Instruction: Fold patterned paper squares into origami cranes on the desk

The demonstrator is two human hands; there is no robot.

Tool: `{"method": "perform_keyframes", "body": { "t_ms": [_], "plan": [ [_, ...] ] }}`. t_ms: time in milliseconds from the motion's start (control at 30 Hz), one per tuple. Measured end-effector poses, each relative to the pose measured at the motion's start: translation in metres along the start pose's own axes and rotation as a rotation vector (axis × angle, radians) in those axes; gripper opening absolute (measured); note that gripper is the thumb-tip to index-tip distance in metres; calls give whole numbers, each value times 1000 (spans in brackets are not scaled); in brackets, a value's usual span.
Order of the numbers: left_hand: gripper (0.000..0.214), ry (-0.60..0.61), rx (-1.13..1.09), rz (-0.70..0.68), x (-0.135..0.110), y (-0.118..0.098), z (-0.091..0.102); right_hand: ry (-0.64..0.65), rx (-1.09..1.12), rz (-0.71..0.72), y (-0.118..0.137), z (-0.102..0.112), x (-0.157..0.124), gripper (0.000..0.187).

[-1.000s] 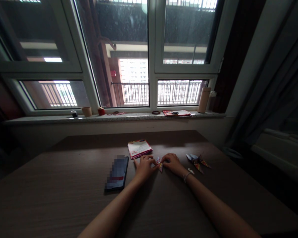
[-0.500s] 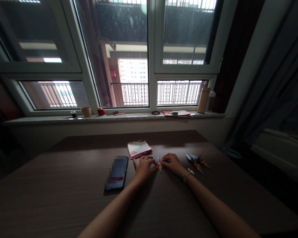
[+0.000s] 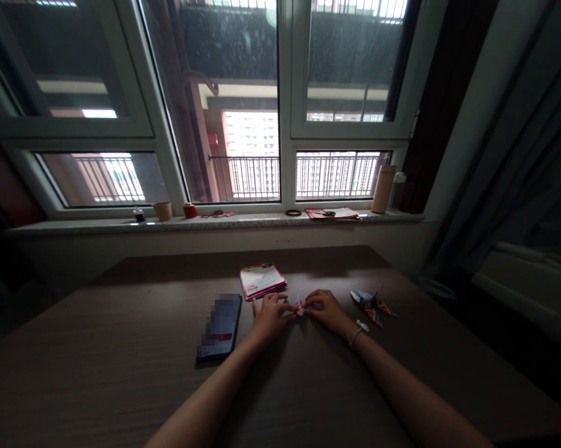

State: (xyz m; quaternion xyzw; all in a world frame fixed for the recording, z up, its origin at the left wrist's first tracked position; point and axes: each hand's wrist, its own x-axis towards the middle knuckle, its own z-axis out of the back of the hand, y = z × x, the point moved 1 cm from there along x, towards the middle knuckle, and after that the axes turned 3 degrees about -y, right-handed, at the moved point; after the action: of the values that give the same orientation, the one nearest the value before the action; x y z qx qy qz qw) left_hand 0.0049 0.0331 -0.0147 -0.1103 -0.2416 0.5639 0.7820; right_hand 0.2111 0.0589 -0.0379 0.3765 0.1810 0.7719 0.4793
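A small folded piece of printed paper [image 3: 299, 306], white with red and yellow, lies on the table between my hands. My left hand [image 3: 273, 314] pinches its left side with thumb and forefinger. On the right side, the fingertips of my right hand [image 3: 327, 311] close on the paper. Right of my right hand rest several folded paper pieces [image 3: 368, 303] in similar colours. A stack of printed paper sheets [image 3: 262, 280] lies just beyond my left hand. My right wrist wears a bracelet with a white piece on it.
A smartphone [image 3: 220, 328] with a blurred screen lies left of my left forearm on the brown table [image 3: 98, 361]. Along the windowsill [image 3: 243, 220] stand a paper cup [image 3: 162, 211], a red spool [image 3: 190, 210], scissors [image 3: 328, 213] on papers, and a tan bottle [image 3: 383, 189].
The paper's lower point, which stuck out toward me, is now folded up, so the piece looks shorter. Both hands stay on it, with the right wrist turned slightly.
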Motion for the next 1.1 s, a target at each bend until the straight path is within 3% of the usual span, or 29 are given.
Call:
{"method": "perform_keyframes", "body": {
  "t_ms": [233, 600, 1100],
  "plan": [
    [14, -43, 9, -4, 1, -1, -1, -29, -29, -6, 4, -1, 0, 10],
    [15, -118, -30, 24, 4, -6, 0, -78, -113, -143, 15, -7, -2, 10],
    [12, -82, 48, -31, 3, -6, 5, -63, -94, 28, 18, 3, -2, 9]
  ]
}}
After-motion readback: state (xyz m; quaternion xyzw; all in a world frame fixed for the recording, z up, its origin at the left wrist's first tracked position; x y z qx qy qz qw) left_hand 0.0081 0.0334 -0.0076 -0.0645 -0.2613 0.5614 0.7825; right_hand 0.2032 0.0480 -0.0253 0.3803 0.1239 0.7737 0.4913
